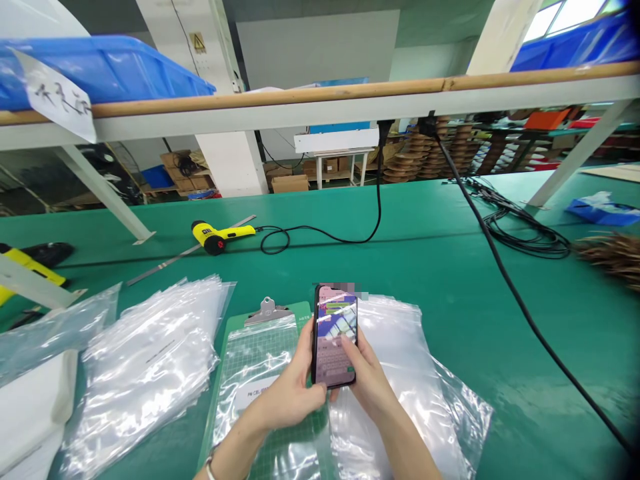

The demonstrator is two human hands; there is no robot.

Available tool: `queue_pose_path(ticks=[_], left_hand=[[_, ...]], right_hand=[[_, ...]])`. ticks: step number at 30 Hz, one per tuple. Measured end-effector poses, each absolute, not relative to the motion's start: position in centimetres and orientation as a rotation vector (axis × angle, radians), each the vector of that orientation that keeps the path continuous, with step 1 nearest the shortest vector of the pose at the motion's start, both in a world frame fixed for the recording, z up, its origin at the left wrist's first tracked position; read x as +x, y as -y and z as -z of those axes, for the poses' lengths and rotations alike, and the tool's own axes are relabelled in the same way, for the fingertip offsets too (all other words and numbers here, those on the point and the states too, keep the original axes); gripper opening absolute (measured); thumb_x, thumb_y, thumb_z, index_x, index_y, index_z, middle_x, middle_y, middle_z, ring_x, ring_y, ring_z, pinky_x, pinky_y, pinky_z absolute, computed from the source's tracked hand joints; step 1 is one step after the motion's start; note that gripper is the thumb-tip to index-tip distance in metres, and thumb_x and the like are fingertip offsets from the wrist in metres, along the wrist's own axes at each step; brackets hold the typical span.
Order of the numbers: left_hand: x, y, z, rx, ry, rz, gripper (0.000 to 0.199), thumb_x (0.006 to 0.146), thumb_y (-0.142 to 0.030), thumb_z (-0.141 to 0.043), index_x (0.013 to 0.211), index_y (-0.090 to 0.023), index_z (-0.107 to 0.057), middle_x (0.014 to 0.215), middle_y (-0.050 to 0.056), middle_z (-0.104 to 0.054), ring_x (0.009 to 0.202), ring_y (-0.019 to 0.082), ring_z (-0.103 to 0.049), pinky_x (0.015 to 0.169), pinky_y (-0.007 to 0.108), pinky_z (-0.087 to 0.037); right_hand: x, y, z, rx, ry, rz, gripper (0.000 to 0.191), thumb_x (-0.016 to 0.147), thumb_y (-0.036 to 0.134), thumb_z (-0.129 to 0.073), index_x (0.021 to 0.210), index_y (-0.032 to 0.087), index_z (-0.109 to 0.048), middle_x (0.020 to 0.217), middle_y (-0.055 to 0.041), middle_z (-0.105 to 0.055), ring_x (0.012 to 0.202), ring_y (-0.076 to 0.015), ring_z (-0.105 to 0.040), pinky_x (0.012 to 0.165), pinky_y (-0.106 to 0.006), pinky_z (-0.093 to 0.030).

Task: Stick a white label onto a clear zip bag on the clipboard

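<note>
A dark-framed smartphone is held upright between both hands, its screen lit with a keyboard in the lower half. My left hand grips its left side and lower corner. Fingers of my right hand wrap the right edge, with the thumb over the screen. Beneath my left hand lies a green clipboard with a metal clip, carrying a clear zip bag with a white printed label. Under my right forearm is a stack of clear plastic bags.
To the left lie more clear bags and a white roll or sheet. Behind them are a yellow heat gun and a steel ruler. A black cable hangs down across the right side. Overhead runs a shelf rail with a blue bin.
</note>
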State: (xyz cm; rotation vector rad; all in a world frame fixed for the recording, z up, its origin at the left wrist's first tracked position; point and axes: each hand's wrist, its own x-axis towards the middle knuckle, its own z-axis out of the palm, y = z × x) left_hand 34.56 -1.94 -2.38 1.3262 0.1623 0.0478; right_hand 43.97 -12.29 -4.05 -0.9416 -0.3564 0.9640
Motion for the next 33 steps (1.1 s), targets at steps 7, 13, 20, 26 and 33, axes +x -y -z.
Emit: queue_pose_path(ticks=[7,13,20,26,33], left_hand=[[35.1,1.6,1.4,1.270,-0.164,-0.024,0.088,0.072,-0.013,-0.054,0.136,-0.038,0.001,0.142,0.013,-0.030,0.066,0.006,-0.059,0.058,0.020,-0.050],[34.9,1.8,2.1,1.315,-0.154,-0.031,0.091,0.073,-0.014,-0.053,0.137,-0.038,0.007,0.146,0.014,-0.021,0.070,0.005,-0.058,0.062,0.021,-0.050],[34.9,2.3,2.3,1.366,-0.190,-0.036,0.093,0.071,-0.010,-0.052,0.139,-0.036,0.007,0.143,0.013,-0.028,0.072,0.004,-0.056,0.067,0.020,-0.049],[35.5,1.8,0.8,1.270,-0.232,-0.034,0.085,0.071,-0.016,-0.056,0.137,-0.034,-0.005,0.135,0.012,-0.040,0.076,0.012,-0.061,0.053,0.019,-0.050],[35.2,1.7,0.4,1.260,-0.312,-0.155,0.078,0.074,-0.028,-0.061,0.139,-0.023,-0.017,0.135,0.012,-0.042,0.108,0.018,-0.055,0.072,0.019,-0.056]], right_hand=[[44.1,12.8,4.1,-0.822,0.434,-1.039,0.061,0.080,0.036,-0.063,0.131,0.027,-0.033,0.111,-0.0091,-0.061,0.075,-0.0208,-0.065,0.044,-0.025,-0.053],[43.9,12.4,4.1,-0.893,0.437,-0.963,0.056,0.080,0.039,-0.064,0.126,0.023,-0.037,0.094,-0.0058,-0.064,0.059,-0.0159,-0.064,0.039,-0.021,-0.051],[43.9,11.9,4.2,-1.024,0.392,-0.864,0.052,0.078,0.047,-0.063,0.116,0.019,-0.041,0.078,-0.0029,-0.064,0.044,-0.0127,-0.057,0.031,-0.020,-0.045],[44.1,12.8,3.9,-0.861,0.533,-0.983,0.063,0.076,0.028,-0.065,0.129,0.024,-0.031,0.108,-0.0086,-0.062,0.070,-0.0168,-0.064,0.046,-0.023,-0.053],[44.2,13.2,3.9,-0.819,0.626,-1.022,0.068,0.075,0.024,-0.066,0.131,0.024,-0.027,0.118,-0.0117,-0.057,0.087,-0.0220,-0.063,0.053,-0.025,-0.055]])
